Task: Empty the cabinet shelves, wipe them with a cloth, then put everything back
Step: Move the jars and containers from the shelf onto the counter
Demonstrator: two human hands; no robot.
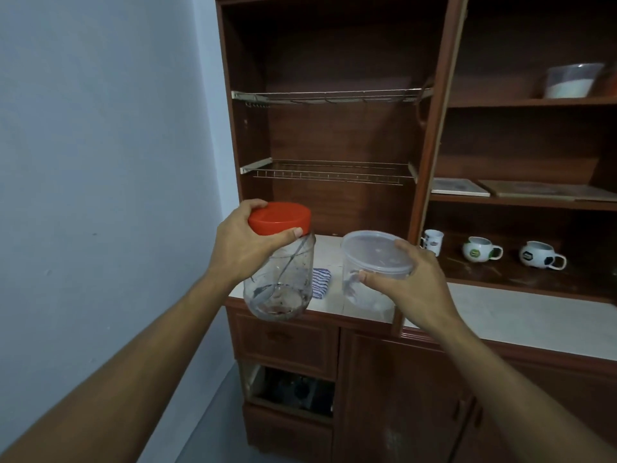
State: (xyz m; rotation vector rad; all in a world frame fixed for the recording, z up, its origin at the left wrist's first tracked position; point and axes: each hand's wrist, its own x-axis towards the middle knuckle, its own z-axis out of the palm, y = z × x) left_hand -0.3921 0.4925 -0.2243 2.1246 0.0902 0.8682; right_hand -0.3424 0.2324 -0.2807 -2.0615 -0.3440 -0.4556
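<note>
Your left hand [243, 248]: nearest item, arm reaching in from the lower left. Fingers and thumb curl round the red lid [279, 217] of a clear jar [280, 279]. You hold the jar up, tilted, in front of the near left corner of the counter [500, 309]. Inside it: dark residue at the bottom and what looks like a spoon, blurred through the plastic.

Your right hand [410, 285]: arm reaching in from the lower right. Fingers wrap the far rim and the thumb presses the near side of a clear lidded tub [370, 285], just right of the jar and apart from it.

Cloth [321, 283]: blue and white stripes, folded, lying on the counter between jar and tub, farther back.

Cabinet, left bay: two wire racks, upper [330, 95] and lower [329, 172], both bare.

Cabinet, right bay: three mugs [480, 248] in a row on the lowest shelf; flat boards [459, 187] on the shelf above; a pale container [572, 81] on the top shelf, far right.

Wall [100, 128]: plain, pale, on the left.
</note>
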